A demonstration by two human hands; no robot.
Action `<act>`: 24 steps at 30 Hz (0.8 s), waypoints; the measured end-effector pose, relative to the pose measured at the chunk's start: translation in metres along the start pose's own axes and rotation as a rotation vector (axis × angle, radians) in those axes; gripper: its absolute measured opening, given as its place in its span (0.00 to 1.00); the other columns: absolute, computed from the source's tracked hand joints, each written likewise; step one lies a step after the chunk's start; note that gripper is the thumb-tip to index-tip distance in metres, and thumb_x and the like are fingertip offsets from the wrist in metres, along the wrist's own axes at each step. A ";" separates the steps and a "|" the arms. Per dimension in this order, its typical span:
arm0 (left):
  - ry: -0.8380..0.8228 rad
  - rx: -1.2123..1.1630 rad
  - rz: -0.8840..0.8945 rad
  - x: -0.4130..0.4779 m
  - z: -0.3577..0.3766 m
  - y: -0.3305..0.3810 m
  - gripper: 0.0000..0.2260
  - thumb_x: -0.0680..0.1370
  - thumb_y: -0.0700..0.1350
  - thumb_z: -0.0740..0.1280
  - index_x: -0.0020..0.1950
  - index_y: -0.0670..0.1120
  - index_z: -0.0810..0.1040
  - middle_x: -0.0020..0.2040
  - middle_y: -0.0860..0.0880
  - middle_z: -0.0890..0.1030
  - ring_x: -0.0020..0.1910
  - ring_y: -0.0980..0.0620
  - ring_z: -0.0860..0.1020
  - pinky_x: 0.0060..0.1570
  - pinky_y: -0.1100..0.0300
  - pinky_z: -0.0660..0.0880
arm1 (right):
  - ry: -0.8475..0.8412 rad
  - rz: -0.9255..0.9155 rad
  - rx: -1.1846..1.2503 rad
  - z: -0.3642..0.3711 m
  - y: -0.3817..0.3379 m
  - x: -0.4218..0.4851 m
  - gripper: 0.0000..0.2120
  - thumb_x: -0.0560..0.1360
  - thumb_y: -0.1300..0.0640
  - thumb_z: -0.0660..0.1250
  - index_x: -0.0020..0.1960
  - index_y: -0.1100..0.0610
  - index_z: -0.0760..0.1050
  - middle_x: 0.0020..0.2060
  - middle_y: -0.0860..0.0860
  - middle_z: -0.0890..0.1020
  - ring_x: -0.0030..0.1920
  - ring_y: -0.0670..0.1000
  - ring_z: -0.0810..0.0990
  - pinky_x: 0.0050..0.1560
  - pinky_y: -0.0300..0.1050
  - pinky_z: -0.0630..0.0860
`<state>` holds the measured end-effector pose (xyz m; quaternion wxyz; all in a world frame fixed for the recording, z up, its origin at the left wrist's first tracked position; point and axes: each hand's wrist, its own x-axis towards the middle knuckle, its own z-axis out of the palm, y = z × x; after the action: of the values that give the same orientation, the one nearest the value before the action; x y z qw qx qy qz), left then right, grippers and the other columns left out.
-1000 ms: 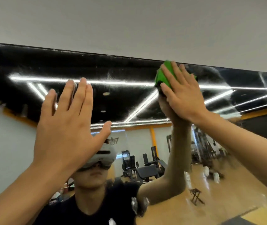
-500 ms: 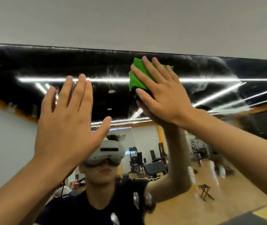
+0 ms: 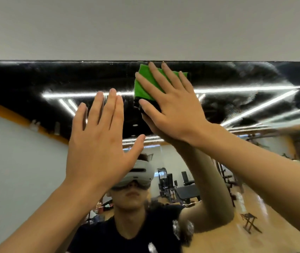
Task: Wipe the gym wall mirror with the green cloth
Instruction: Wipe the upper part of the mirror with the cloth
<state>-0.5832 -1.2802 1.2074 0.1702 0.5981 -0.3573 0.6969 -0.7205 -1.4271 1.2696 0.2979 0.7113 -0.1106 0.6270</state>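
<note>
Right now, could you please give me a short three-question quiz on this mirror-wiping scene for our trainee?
1. True or false: the flat right hand presses the folded green cloth against the gym wall mirror near its top edge.
2. Which hand touches no cloth? A) the left hand B) the right hand
3. What lies directly above the mirror's top edge?

Key: 1 true. 2 A. 3 a plain pale wall.
</note>
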 end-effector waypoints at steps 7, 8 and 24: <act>0.004 -0.024 -0.011 0.000 0.000 0.002 0.40 0.82 0.67 0.48 0.86 0.41 0.55 0.86 0.42 0.55 0.86 0.42 0.52 0.82 0.37 0.52 | 0.017 0.641 -0.007 -0.022 0.114 -0.023 0.32 0.83 0.36 0.44 0.85 0.41 0.49 0.85 0.51 0.50 0.85 0.57 0.46 0.82 0.64 0.43; 0.006 -0.023 -0.012 -0.001 0.000 0.002 0.40 0.82 0.67 0.48 0.86 0.41 0.55 0.86 0.42 0.55 0.86 0.42 0.52 0.82 0.37 0.52 | 0.027 0.695 0.006 -0.021 0.111 -0.015 0.31 0.84 0.37 0.45 0.85 0.42 0.48 0.85 0.51 0.49 0.85 0.58 0.45 0.82 0.65 0.42; 0.029 0.020 -0.004 0.000 0.003 0.002 0.40 0.83 0.67 0.48 0.85 0.39 0.57 0.86 0.41 0.57 0.85 0.41 0.54 0.82 0.38 0.52 | 0.008 0.448 -0.033 -0.028 0.158 -0.085 0.31 0.84 0.36 0.44 0.85 0.42 0.50 0.85 0.50 0.51 0.85 0.55 0.47 0.82 0.64 0.47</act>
<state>-0.5829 -1.2835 1.2065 0.1705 0.5903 -0.3466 0.7088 -0.8435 -1.5561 1.2339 0.1631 0.6615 -0.2749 0.6784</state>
